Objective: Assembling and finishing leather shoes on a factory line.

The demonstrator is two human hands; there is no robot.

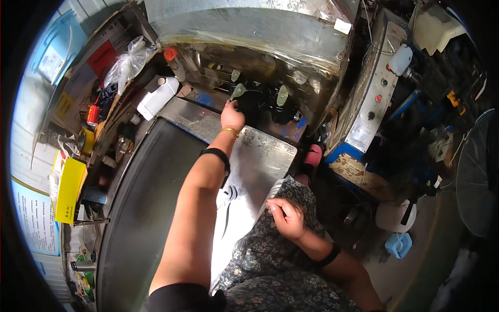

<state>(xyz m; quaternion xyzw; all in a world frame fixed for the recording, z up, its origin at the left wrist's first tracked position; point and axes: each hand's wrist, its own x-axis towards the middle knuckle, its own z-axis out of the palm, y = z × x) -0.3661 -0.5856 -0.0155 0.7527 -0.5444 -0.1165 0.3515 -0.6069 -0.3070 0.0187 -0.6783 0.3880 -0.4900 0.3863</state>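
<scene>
Head view: left hand (233, 115), arm stretched forward, was at the near end of a green-topped piece (238, 92) beneath the metal hood (249, 23); I could not tell whether its fingers gripped. Right hand (289, 217) curled over the floral garment (254, 268), elbow bent, hold unclear. Metal tray (265, 151) lay between the arms.

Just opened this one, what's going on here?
A person's left hand is at a small green piece beside black equipment, beyond a metal tray; whether it grips the piece is unclear. The right hand is half curled over floral clothing. A dark, belt-like surface lies left of the tray.
</scene>
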